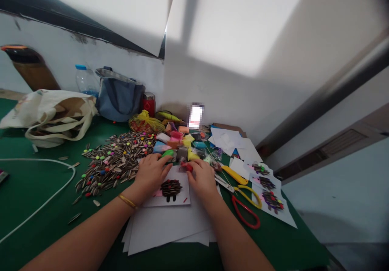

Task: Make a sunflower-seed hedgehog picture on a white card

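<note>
My left hand (151, 173) rests on the top left of a small white card (179, 198), fingers curled toward a green clay lump (167, 153). My right hand (203, 178) is closed in a pinch on a small red piece of clay (186, 166) just above the card. The card carries a dark seed-covered hedgehog figure (171, 189). It lies on a stack of white paper sheets (165, 226). A heap of sunflower seeds (114, 163) dotted with coloured clay balls spreads to the left of my left hand.
Coloured clay blocks (179, 139) sit behind the hands. Yellow scissors (240, 182) and red scissors (246, 214) lie to the right, beside finished cards (269, 190). Bags (51, 115), a bottle (85, 78) and a white cable (45, 198) occupy the left of the green table (27, 190).
</note>
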Demonstrator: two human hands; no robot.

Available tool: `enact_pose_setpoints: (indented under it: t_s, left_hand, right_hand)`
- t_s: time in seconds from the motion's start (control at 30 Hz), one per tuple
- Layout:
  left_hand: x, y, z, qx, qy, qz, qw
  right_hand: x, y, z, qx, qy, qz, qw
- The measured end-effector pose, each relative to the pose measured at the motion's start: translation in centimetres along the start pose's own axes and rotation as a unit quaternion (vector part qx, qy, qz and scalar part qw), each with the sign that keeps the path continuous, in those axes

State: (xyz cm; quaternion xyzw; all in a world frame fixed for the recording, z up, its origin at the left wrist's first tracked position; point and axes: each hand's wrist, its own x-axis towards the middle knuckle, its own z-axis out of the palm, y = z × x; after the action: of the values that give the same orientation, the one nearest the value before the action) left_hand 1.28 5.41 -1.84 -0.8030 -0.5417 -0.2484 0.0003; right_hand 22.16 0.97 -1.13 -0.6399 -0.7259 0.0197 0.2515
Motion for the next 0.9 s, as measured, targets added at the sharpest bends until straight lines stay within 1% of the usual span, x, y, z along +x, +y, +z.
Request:
enact_pose_setpoints:
  t_s: [0.07,0.13,0.2,0.27,0.33,0.4,0.5,0.57,0.6,0.67,0.73,0.77,0.83,0.9]
  left_hand:
    - [0.2,-0.4,-0.1,-0.063,0.013,0.009,0.998]
    - [0.0,-0.5,-0.4,-0.135,0.028,0.034,0.990]
    - [-0.4,-0.1,-1.0,-0.190,0.037,0.069,0.979]
    - [-1.1,0.5,-1.8,-0.226,0.033,0.111,0.967]
    - [-1.9,1.4,-2.6,-0.244,0.006,0.150,0.958]
    - [-2.4,2.2,-3.2,-0.256,-0.033,0.191,0.947]
    - [-2.9,3.0,-3.7,-0.272,-0.065,0.226,0.933]
    - [-3.0,3.2,-3.7,-0.282,-0.063,0.217,0.932]
    - [-3.0,3.2,-3.6,-0.288,-0.052,0.200,0.935]
    - [-3.0,3.1,-3.4,-0.308,-0.012,0.146,0.940]
    - [-3.0,3.0,-3.3,-0.338,0.032,0.094,0.936]
    - [-2.9,2.9,-3.2,-0.353,0.044,0.073,0.932]
    - [-2.8,2.9,-3.0,-0.384,0.036,0.038,0.922]
    - [-2.8,3.0,-3.0,-0.413,0.004,0.007,0.911]
  right_hand:
    - [0.0,0.0,-0.1,0.002,0.013,-0.002,1.000]
    - [0.0,0.0,-0.2,0.023,0.033,-0.010,0.999]
    - [-0.1,0.0,-0.1,0.074,0.056,-0.023,0.995]
    - [-0.3,0.0,0.1,0.159,0.073,-0.037,0.984]
    - [-0.5,-0.2,0.4,0.265,0.069,-0.047,0.961]
    - [-0.7,-0.5,0.7,0.370,0.052,-0.051,0.926]
    - [-0.9,-1.1,0.7,0.474,0.038,-0.045,0.879]
    - [-1.0,-1.4,0.5,0.491,0.045,-0.032,0.869]
    - [-1.0,-1.5,0.3,0.483,0.053,-0.025,0.874]
    - [-1.1,-1.5,0.1,0.434,0.068,-0.017,0.898]
    - [-1.1,-1.4,0.0,0.373,0.078,-0.025,0.924]
    - [-1.2,-1.4,0.0,0.347,0.080,-0.037,0.934]
    - [-1.2,-1.4,0.1,0.313,0.079,-0.066,0.944]
    - [-1.1,-1.5,0.2,0.292,0.077,-0.093,0.949]
